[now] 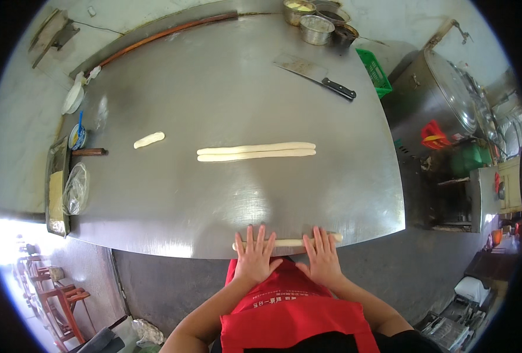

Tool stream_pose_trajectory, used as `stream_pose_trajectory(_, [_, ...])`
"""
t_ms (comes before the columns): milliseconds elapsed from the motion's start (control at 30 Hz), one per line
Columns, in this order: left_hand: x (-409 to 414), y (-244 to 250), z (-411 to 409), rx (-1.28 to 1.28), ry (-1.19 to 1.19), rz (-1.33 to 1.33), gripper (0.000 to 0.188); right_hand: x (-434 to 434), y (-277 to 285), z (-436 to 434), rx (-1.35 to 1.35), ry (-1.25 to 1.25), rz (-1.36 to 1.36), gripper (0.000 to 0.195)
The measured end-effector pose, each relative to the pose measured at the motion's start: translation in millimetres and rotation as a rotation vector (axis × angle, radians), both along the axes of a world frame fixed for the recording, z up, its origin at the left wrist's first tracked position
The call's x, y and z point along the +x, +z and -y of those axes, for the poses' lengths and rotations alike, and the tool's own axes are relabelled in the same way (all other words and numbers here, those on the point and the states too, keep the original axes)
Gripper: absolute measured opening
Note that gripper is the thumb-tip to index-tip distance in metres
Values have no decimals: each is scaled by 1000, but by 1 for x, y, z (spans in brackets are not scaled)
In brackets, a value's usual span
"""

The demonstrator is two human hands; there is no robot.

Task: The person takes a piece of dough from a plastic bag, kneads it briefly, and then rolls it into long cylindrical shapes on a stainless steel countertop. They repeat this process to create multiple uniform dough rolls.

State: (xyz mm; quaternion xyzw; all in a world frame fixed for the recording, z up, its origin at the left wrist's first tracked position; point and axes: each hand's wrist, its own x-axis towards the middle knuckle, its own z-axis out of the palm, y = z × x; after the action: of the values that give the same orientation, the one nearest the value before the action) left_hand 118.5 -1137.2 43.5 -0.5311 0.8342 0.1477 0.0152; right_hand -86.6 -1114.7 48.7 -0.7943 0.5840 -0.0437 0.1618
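Note:
Both of my palms press on a thin rope of dough [288,242] at the front edge of the steel table [177,198]. My left hand [255,256] lies across its left part, fingers spread. Over the right part rests my right hand [322,253], fingers also spread, and the rope's right end shows past it. Farther in, two long dough strips [256,151] lie side by side, touching along their length. A short piece of dough [149,140] sits apart from them to the left.
A cleaver [316,79] lies at the back right. Metal pots [317,30] cluster at the far corner near a green plastic basket [373,73]. Along the left edge are a tray [57,189], a plastic bag [76,189] and a bowl [77,136]. A large steel pot [428,97] stands right.

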Motion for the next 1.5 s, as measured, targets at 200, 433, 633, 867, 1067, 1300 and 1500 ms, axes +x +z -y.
stream_pose_trajectory(200, [-14, 5, 109, -186, 168, 34, 69, -22, -2, 135, -191, -377, -113, 72])
stream_pose_trajectory(433, [3, -5, 16, 13, -78, 39, 71, -26, -1, -5, 6, -121, 67, 80])
stream_pose_trajectory(633, [-14, 2, 70, -105, 120, 57, 70, -41, 3, 82, -91, -283, -226, 73])
stream_pose_trajectory(867, [1, -18, 83, -169, 3, -23, 68, -56, -13, 77, -118, -255, -89, 76])
stream_pose_trajectory(1067, [-3, 2, 20, -55, 51, 15, 64, -64, -2, 7, -44, -165, -197, 78])
stream_pose_trajectory(1300, [-11, -5, 116, -222, 146, -22, 67, -85, -11, 133, -264, -402, -136, 73])
stream_pose_trajectory(1500, [8, -10, 11, -39, 43, -35, 76, -61, 2, -5, -33, -208, -42, 78])
